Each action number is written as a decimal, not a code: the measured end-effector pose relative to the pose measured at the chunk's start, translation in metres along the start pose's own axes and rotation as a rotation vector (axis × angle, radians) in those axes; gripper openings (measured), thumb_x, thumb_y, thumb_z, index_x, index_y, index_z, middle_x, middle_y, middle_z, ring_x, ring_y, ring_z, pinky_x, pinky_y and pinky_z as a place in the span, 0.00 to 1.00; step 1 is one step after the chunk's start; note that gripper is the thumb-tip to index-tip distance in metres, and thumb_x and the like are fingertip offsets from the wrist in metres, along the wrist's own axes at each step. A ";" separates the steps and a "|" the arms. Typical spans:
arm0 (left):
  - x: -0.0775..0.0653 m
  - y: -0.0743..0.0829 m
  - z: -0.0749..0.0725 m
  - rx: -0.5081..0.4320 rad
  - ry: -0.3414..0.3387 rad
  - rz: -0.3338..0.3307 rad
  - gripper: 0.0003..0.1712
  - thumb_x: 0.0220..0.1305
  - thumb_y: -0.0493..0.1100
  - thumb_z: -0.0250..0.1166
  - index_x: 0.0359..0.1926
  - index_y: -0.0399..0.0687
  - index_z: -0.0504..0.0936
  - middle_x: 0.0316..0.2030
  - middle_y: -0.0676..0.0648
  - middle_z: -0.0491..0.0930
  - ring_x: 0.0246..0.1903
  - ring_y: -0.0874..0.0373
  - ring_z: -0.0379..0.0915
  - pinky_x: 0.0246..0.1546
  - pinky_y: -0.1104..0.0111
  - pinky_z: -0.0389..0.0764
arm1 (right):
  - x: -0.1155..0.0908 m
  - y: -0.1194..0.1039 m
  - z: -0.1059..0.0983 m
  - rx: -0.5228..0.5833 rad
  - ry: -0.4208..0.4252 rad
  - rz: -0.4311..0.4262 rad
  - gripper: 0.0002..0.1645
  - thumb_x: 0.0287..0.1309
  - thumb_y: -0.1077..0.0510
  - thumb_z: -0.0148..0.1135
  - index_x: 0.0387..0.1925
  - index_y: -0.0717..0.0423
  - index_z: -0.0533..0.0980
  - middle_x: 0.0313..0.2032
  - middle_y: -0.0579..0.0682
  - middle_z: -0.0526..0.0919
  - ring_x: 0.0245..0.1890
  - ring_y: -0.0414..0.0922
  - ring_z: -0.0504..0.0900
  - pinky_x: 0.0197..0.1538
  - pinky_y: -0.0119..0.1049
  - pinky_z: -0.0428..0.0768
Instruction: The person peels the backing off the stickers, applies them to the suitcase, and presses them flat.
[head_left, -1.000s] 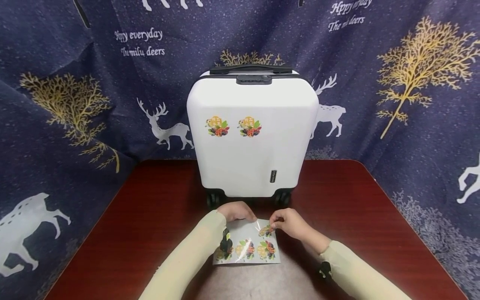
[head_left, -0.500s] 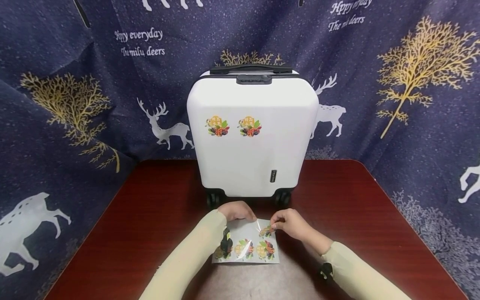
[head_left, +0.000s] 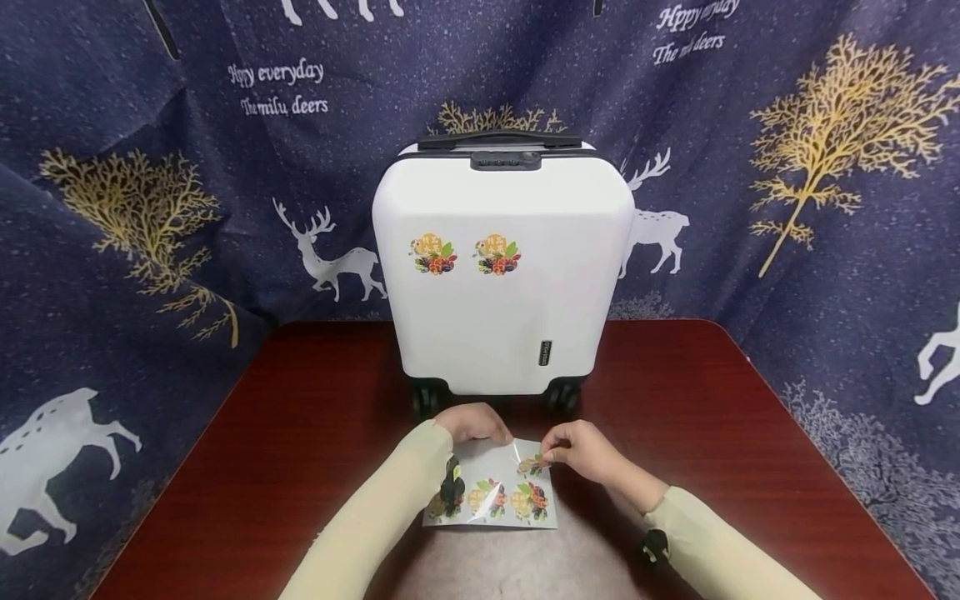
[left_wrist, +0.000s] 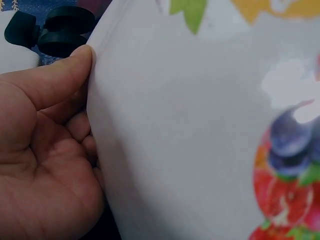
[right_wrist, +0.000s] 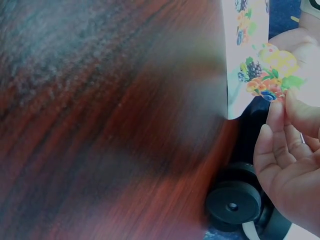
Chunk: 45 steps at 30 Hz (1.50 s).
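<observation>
A glossy white sheet of fruit stickers (head_left: 480, 458) lies in front of the suitcase. My left hand (head_left: 474, 422) grips its far edge, the thumb on top and the other fingers curled behind, as the left wrist view (left_wrist: 50, 130) shows. At the sheet's far right corner, my right hand (head_left: 585, 450) pinches the edge of one fruit sticker (head_left: 531, 465) between thumb and forefinger. In the right wrist view that sticker (right_wrist: 272, 75) sticks out past the sheet's edge, partly lifted. Several more stickers line the near edge of the sheet, the leftmost partly covered by my left wrist.
The white suitcase (head_left: 495, 325) stands upright behind my hands on dark wheels (right_wrist: 234, 200). On its upper front are two matching fruit stickers, one at left (head_left: 432, 254) and one nearer the middle (head_left: 497, 254). A reddish-brown table (head_left: 322, 400) lies below, with a patterned blue cloth (head_left: 315, 167) behind.
Very little differs. My right forearm has edged slightly right and towards me, and the whole view has shifted a touch. Both hands keep their holds.
</observation>
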<state>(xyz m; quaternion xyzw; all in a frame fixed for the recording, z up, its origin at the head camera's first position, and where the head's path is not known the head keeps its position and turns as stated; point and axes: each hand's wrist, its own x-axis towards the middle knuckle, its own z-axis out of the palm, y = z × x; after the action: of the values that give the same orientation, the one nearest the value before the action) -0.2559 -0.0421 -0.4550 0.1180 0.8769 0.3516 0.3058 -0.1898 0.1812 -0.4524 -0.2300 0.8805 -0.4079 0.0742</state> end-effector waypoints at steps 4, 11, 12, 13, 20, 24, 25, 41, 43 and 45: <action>0.001 0.000 0.000 -0.001 -0.002 0.000 0.13 0.64 0.41 0.69 0.47 0.39 0.89 0.48 0.42 0.88 0.42 0.57 0.79 0.53 0.64 0.80 | -0.001 -0.001 -0.001 -0.010 0.001 -0.005 0.04 0.60 0.66 0.68 0.29 0.61 0.84 0.28 0.52 0.89 0.29 0.31 0.76 0.33 0.25 0.75; 0.000 0.000 -0.001 0.000 0.005 -0.004 0.13 0.65 0.41 0.69 0.47 0.39 0.89 0.50 0.42 0.88 0.43 0.58 0.80 0.53 0.65 0.81 | -0.004 0.000 -0.003 -0.030 0.018 -0.049 0.03 0.59 0.65 0.69 0.29 0.62 0.84 0.27 0.52 0.88 0.29 0.28 0.74 0.34 0.24 0.76; 0.000 0.000 -0.001 -0.003 0.001 -0.001 0.13 0.65 0.41 0.69 0.47 0.39 0.89 0.50 0.42 0.88 0.43 0.58 0.80 0.52 0.66 0.81 | -0.005 0.000 -0.003 -0.035 0.023 -0.051 0.03 0.59 0.65 0.69 0.29 0.61 0.84 0.27 0.51 0.88 0.30 0.27 0.74 0.35 0.25 0.76; -0.001 0.000 -0.001 -0.004 -0.002 0.002 0.13 0.65 0.41 0.69 0.47 0.39 0.89 0.50 0.42 0.88 0.43 0.59 0.79 0.51 0.68 0.81 | -0.005 0.001 -0.003 -0.035 0.026 -0.050 0.03 0.59 0.65 0.69 0.29 0.61 0.84 0.27 0.51 0.88 0.30 0.27 0.74 0.35 0.25 0.76; 0.000 0.000 -0.003 -0.011 -0.001 0.015 0.13 0.64 0.40 0.70 0.47 0.39 0.89 0.50 0.42 0.88 0.41 0.60 0.78 0.49 0.70 0.79 | -0.007 0.003 -0.006 -0.029 0.039 -0.034 0.03 0.60 0.65 0.69 0.30 0.61 0.85 0.28 0.51 0.88 0.30 0.27 0.75 0.37 0.26 0.78; 0.000 -0.001 -0.003 -0.029 -0.008 0.007 0.14 0.64 0.40 0.70 0.47 0.38 0.89 0.50 0.42 0.88 0.40 0.59 0.77 0.48 0.70 0.79 | -0.009 0.005 -0.008 -0.025 0.052 -0.026 0.04 0.61 0.65 0.68 0.30 0.60 0.84 0.28 0.51 0.88 0.30 0.28 0.75 0.36 0.26 0.78; 0.000 -0.001 -0.003 -0.032 -0.011 0.007 0.14 0.63 0.40 0.70 0.47 0.38 0.89 0.49 0.42 0.88 0.40 0.59 0.78 0.48 0.70 0.79 | -0.009 0.005 -0.008 -0.018 0.057 -0.023 0.04 0.61 0.66 0.68 0.30 0.60 0.84 0.28 0.51 0.87 0.30 0.29 0.75 0.36 0.26 0.78; -0.003 0.002 -0.001 -0.075 -0.028 0.007 0.15 0.63 0.40 0.70 0.48 0.36 0.88 0.50 0.40 0.88 0.39 0.59 0.78 0.46 0.69 0.80 | -0.003 -0.025 -0.046 0.124 0.213 0.109 0.08 0.63 0.63 0.67 0.41 0.65 0.83 0.38 0.56 0.87 0.38 0.37 0.79 0.40 0.28 0.79; -0.004 0.002 -0.001 -0.076 -0.026 0.006 0.15 0.63 0.40 0.70 0.48 0.35 0.88 0.50 0.40 0.88 0.39 0.59 0.78 0.45 0.69 0.80 | -0.002 -0.030 -0.050 0.182 0.214 0.120 0.11 0.63 0.62 0.68 0.42 0.67 0.82 0.38 0.57 0.87 0.37 0.36 0.79 0.40 0.28 0.80; -0.004 0.002 -0.001 -0.077 -0.024 0.004 0.15 0.63 0.40 0.70 0.48 0.35 0.88 0.50 0.40 0.87 0.40 0.59 0.78 0.46 0.69 0.80 | -0.002 -0.033 -0.054 0.223 0.221 0.127 0.12 0.63 0.63 0.67 0.43 0.69 0.81 0.38 0.55 0.87 0.36 0.33 0.79 0.40 0.28 0.80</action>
<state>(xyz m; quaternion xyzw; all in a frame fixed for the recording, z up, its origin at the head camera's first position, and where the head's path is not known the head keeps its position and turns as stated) -0.2536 -0.0433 -0.4513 0.1120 0.8587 0.3842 0.3201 -0.1943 0.2004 -0.3921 -0.1182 0.8454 -0.5202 0.0275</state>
